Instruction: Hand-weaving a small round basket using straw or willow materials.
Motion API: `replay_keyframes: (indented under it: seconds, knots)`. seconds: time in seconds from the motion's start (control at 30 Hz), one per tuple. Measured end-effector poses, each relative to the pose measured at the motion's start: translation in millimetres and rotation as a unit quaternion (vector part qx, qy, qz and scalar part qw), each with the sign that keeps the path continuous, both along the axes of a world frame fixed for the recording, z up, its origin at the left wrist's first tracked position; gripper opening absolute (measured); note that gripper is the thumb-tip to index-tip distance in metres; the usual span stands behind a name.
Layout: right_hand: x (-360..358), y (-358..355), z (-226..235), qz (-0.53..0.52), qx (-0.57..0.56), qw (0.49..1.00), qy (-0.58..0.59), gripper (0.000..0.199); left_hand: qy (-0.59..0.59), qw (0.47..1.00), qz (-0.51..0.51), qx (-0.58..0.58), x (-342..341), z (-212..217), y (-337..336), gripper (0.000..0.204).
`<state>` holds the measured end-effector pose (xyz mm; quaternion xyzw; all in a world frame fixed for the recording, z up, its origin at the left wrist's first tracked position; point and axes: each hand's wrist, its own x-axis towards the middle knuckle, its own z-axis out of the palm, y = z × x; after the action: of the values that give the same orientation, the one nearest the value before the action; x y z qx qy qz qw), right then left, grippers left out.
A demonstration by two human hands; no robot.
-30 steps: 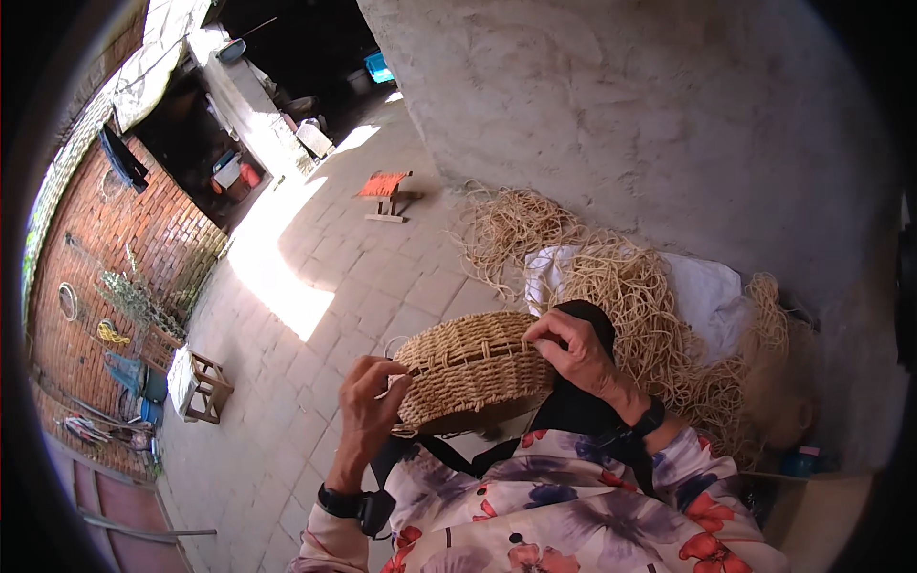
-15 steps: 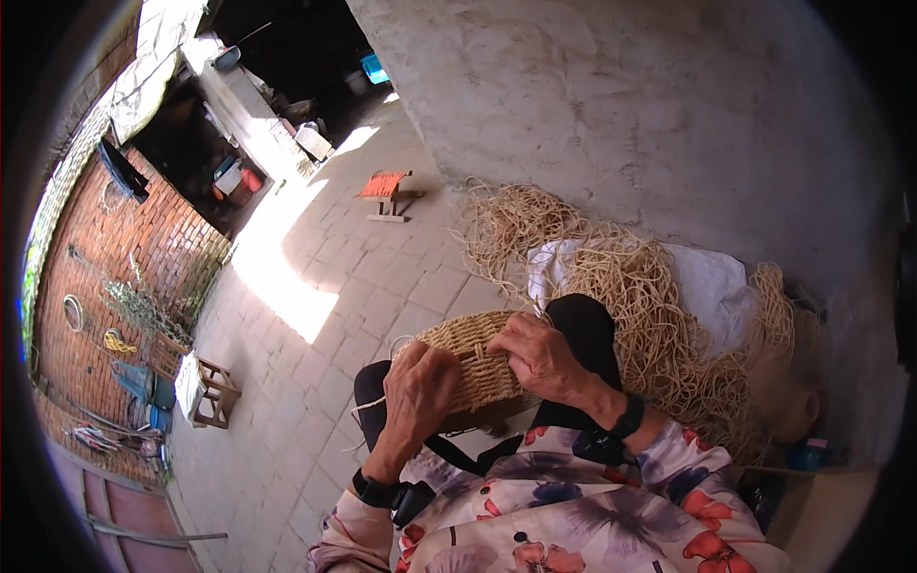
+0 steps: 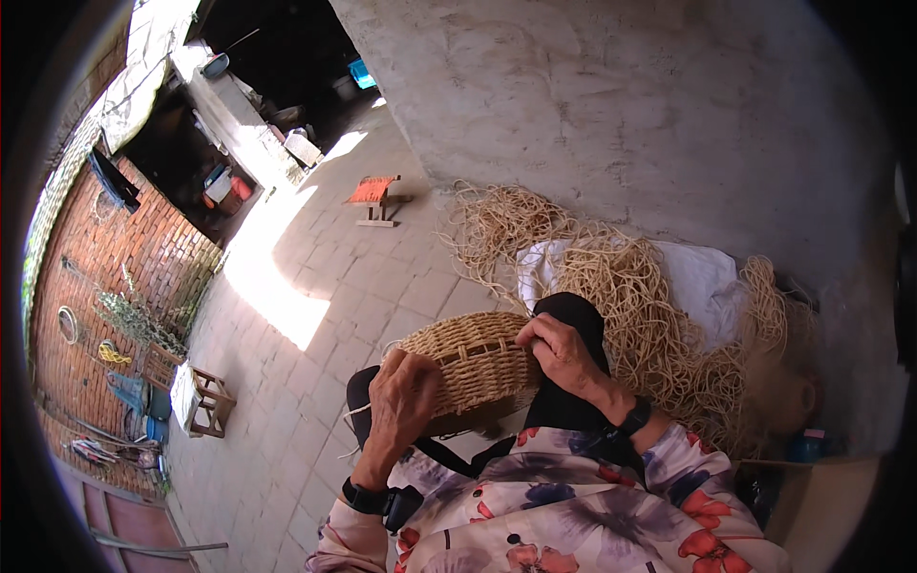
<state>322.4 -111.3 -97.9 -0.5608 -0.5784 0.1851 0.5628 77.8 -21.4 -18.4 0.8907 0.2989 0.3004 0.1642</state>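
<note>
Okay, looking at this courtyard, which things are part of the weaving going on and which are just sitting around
In use: woven basket, left hand, right hand, pile of straw cord, white cloth under it.
Lying about: red stool, small wooden stool.

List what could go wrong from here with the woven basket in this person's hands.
The round tan woven straw basket sits tilted on the lap, held only by the left hand and the right hand at its rim; it might slide off. A loose pale strand hangs by the left hand and could snag.
</note>
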Motion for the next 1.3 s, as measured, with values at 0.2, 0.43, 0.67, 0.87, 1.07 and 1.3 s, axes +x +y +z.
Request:
replay_keyframes:
  seconds: [0.2,0.43,0.67,0.87,1.07,1.3]
  knots:
    - [4,0,3,-0.021,0.015,0.997,-0.07,0.017,-0.058,0.996,0.059,-0.028,-35,-13,-7,0.021]
    - [-33,14,50,0.006,0.085,0.986,-0.142,0.023,-0.013,0.993,0.11,-0.029,-96,-56,-28,0.038]
    - [-75,38,70,0.062,0.116,0.955,-0.266,0.019,-0.011,0.994,0.105,-0.038,-104,-74,-30,0.034]
    - [-86,46,69,0.106,0.089,0.937,-0.32,0.017,-0.134,0.973,0.076,-0.174,-110,-84,-27,0.02]
    - [-57,32,52,0.106,0.048,0.969,-0.217,0.016,-0.047,0.998,0.029,0.02,-86,-45,-35,0.008]
    - [-23,-1,8,0.103,-0.067,0.984,-0.13,0.013,0.091,0.994,-0.055,0.01,-57,-50,-42,0.007]
